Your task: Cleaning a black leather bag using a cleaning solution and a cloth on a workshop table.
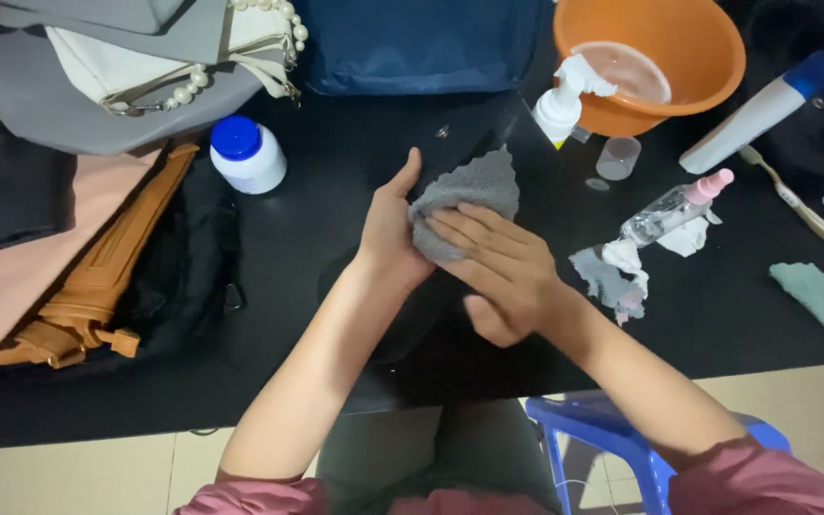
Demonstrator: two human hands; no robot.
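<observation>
grey cloth [464, 198] sits between both hands above the black surface [336, 219]. left hand [388, 234] cups it from beneath, fingers half curled; right hand [498, 267] presses flat on top, fingers extended.

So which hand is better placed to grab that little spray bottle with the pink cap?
Probably the right hand. It lies flat on the grey cloth, on the same side as the spray bottle. The left hand cups the cloth from the far side.
</observation>
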